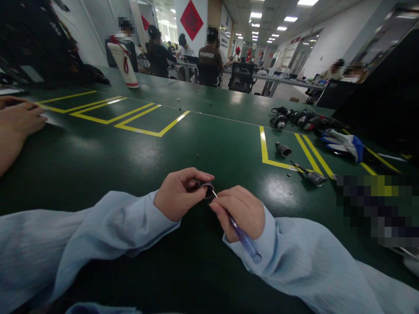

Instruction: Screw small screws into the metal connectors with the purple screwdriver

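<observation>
Between the thumb and fingers of my left hand (176, 196) is a small dark cup-shaped part (208, 186), its open end facing right. My right hand (244, 209) grips a screwdriver (246, 242) with a clear bluish-purple handle. The thin metal shaft reaches into the mouth of the dark part; its tip is hidden there. Both hands are close together above the green table (157, 161). To the right lie a similar dark cup-shaped part (284, 150) and another with a stem (316, 178). A tiny nut-like piece (288, 175) rests near them.
Another person's hand (16, 126) rests at the left edge. Yellow tape (160, 133) marks the tabletop. Dark cables with connectors (280, 121) and a blue-and-white glove (343, 145) lie at right. A tall white container (124, 65) stands at the far left; people sit beyond.
</observation>
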A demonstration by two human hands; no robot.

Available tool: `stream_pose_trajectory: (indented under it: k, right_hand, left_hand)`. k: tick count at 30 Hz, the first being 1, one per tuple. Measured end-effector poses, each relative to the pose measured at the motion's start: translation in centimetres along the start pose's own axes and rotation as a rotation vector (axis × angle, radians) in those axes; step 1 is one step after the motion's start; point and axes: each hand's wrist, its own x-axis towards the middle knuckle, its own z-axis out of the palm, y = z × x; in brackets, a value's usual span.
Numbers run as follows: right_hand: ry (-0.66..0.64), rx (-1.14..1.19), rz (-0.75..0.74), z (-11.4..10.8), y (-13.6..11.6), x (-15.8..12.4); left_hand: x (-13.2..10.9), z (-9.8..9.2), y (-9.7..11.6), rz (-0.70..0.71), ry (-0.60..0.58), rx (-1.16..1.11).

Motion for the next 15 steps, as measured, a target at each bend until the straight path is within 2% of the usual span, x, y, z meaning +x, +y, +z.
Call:
stream_pose_trajectory:
  k: [9,13,15]
  right_hand:
    - [0.01,0.068,0.03,-0.5,0.0,0.2]
    - [0.039,0.116,0.046,-1.2,1.2,1.0]
    - [0.065,0.083,0.163,-0.6,2.6,2.1]
  left_hand:
    - [0.0,-0.1,-0.1,0.006,-0.028,-0.024]
    - [1.1,-1.4,0.1,-0.037,0.02,-0.04]
    - [2.1,-2.6,0.2,-0.072,0.08,-0.021]
